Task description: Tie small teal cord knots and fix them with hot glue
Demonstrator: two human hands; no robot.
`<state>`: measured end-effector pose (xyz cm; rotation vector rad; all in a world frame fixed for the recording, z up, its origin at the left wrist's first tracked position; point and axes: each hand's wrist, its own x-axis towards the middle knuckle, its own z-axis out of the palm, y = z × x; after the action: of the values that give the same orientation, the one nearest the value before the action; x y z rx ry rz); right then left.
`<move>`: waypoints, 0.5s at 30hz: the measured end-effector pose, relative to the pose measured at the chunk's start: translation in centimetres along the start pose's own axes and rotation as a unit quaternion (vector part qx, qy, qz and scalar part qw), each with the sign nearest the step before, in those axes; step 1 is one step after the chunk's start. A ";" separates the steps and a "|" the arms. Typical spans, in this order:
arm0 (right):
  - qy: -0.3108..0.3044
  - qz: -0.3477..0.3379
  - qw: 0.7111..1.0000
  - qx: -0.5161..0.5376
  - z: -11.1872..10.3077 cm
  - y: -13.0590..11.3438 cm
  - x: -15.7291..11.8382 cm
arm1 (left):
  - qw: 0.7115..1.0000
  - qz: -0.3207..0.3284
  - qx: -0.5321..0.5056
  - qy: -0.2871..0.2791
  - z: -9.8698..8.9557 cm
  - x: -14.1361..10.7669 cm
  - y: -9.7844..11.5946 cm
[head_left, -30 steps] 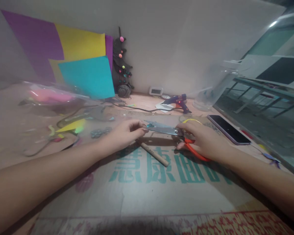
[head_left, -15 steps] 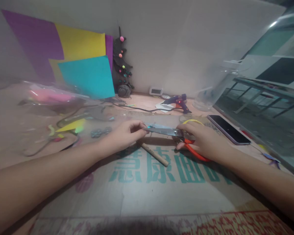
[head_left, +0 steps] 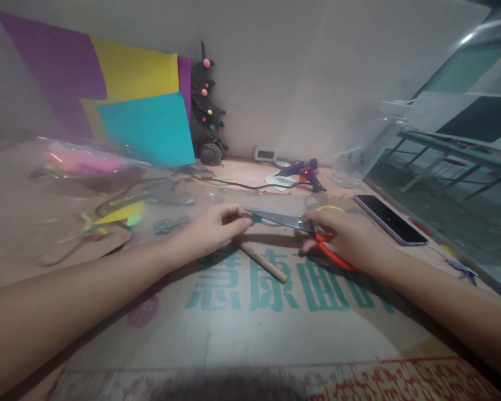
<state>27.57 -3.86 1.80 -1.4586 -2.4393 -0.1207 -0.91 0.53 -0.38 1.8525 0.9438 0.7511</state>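
My right hand (head_left: 348, 236) is wrapped round the handles of a pair of scissors (head_left: 279, 218), which show orange-red below and a bit of yellow above. The metal blades point left, with the tip just above the fingers of my left hand (head_left: 219, 228). That left hand is closed in a pinch, and a small teal piece (head_left: 256, 219) sticks out from its fingertips, right under the blades. Most of the piece is hidden, so its kind is unclear. Beneath both hands, a short wooden stick (head_left: 262, 260) lies slanted on the printed cardboard (head_left: 242, 340).
A phone (head_left: 390, 220) lies to the right. Behind the hands are a glue gun (head_left: 303, 174) with a red light, its cord, and a small white display (head_left: 266, 153). Coloured sheets (head_left: 148, 131) and a decorated dark tree (head_left: 209, 106) stand at the back left. Scraps litter the left side.
The scissors have tilted, their tip rising above my left fingertips, and less of the yellow handle shows. Both hands stay in nearly the same place. The view has shifted slightly.
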 end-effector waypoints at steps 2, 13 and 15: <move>0.006 0.013 0.999 0.036 0.0 0.2 0.1 | 1.000 -0.006 -0.014 -0.004 0.0 0.0 -0.1; 0.033 0.081 0.993 0.074 -0.3 -0.1 0.5 | 0.998 0.019 0.053 0.025 0.1 -0.4 0.3; 0.048 0.065 0.995 0.066 -0.2 0.3 0.6 | 0.994 0.044 0.091 0.031 0.1 -0.5 0.4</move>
<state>27.60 -3.21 2.16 -1.5120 -2.2242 -0.0022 -1.01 -0.08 -0.14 2.0516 1.0034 0.8025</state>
